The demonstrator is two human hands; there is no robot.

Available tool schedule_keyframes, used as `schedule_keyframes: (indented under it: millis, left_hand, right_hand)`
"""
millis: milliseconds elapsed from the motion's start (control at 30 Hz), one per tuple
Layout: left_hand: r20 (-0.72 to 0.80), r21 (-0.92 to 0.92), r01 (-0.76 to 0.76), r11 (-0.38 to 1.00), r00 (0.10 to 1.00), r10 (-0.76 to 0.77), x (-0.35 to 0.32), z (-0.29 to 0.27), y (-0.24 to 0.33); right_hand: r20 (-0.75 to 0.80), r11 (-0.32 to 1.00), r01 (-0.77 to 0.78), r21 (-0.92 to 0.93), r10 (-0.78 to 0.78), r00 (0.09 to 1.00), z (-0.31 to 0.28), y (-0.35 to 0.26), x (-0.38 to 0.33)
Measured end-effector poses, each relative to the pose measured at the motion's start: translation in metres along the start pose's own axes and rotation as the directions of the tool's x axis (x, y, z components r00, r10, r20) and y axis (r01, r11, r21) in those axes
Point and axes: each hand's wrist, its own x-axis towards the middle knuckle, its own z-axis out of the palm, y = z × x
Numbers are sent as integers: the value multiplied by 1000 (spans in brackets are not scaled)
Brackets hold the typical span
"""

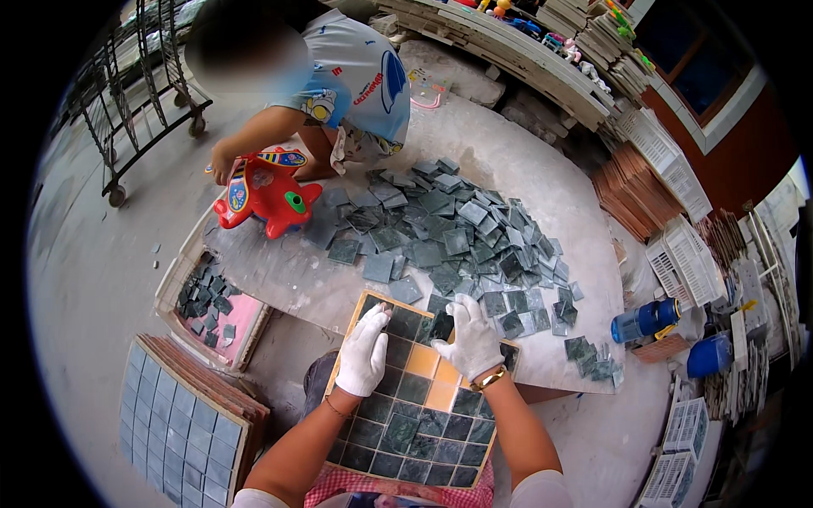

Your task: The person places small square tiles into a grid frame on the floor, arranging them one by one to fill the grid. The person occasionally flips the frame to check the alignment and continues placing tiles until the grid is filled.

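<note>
On my lap lies a shallow square board [412, 387] with dark green stone tiles in rows; several squares show bare orange-yellow backing [440, 395]. My left hand [364, 351], in a white glove, lies over the board's left side, thumb apart from the fingers. Also gloved, my right hand [471, 340] is over the upper right part, its thumb and fingers around a dark green tile [440, 327]. Whether that tile is lifted or lies on the board I cannot tell. Beyond the board spreads a heap of loose green tiles [457, 222] on a grey work surface [292, 284].
A person [351, 76] crouches at far left with a red toy plane [267, 190]. Tile-faced boards [178, 423] are stacked at near left, beside a pink-bottomed tray [246, 317] of tile pieces. At right are a blue bottle [645, 321] and white crates [684, 262].
</note>
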Motion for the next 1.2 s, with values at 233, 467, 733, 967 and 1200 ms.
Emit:
schedule_keyframes:
  millis: [233, 467, 733, 967, 1200]
  left_hand:
    - [62, 45, 28, 999, 998, -31, 1, -3, 4]
    - [262, 91, -175, 980, 954, 146, 4, 0, 10]
    - [477, 169, -460, 871, 812, 336, 2, 6, 9]
    - [451, 168, -437, 884, 831, 325, 2, 6, 8]
    - [517, 239, -427, 872, 816, 258, -1, 6, 5]
  right_hand:
    - [194, 999, -38, 20, 34, 980, 11, -22, -38]
    - [50, 970, 66, 233, -79, 996, 34, -13, -48]
    - [-68, 958, -273, 91, 279, 958, 11, 50, 37]
    - [186, 964, -266, -22, 266, 946, 6, 76, 59]
    - [87, 708, -311, 634, 335, 938, 9, 104, 1]
